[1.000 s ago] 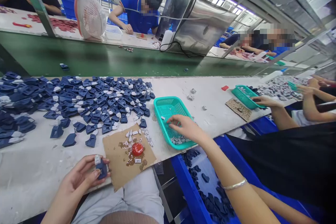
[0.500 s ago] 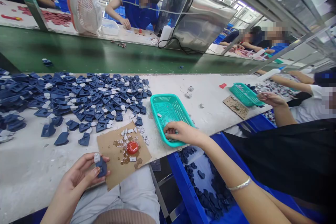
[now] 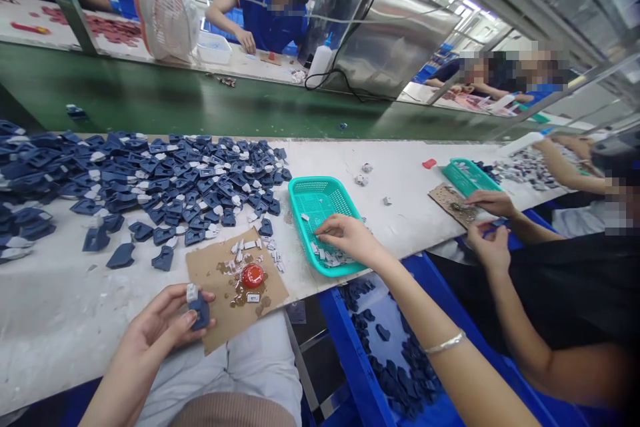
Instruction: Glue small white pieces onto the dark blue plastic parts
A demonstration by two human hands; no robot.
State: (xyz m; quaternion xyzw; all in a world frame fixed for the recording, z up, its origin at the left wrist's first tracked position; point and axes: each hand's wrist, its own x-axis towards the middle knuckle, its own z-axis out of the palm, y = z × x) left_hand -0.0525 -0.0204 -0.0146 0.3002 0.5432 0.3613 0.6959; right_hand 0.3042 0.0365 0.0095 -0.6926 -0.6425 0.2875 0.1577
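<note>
My left hand (image 3: 163, 323) sits at the lower left of the frame, just over the near edge of the table (image 3: 60, 320). Its grip is closed on a small blue part (image 3: 200, 311) with a white piece on top, pinched between thumb and fingers. The part hangs right beside the left edge of the cardboard sheet (image 3: 210, 267), which overhangs the table's near edge and carries a red cap (image 3: 253, 275), brown stains and a few small white pieces.

My right hand (image 3: 350, 237) is at centre frame, reaching into the green basket (image 3: 313, 190). Its fingers are curled low over the white pieces (image 3: 327, 257) heaped in the basket's near corner; I cannot tell whether the grip has hold of one. The basket's near corner juts slightly past the table edge, above the blue bin (image 3: 350, 347) of dark parts below.

A wide pile of blue parts (image 3: 165, 180) fills the upper left of the table. Bare table lies open between that pile and my left hand, and again to the right of the basket. At the right, another person's hands (image 3: 487, 227) work by a second green basket (image 3: 467, 177).
</note>
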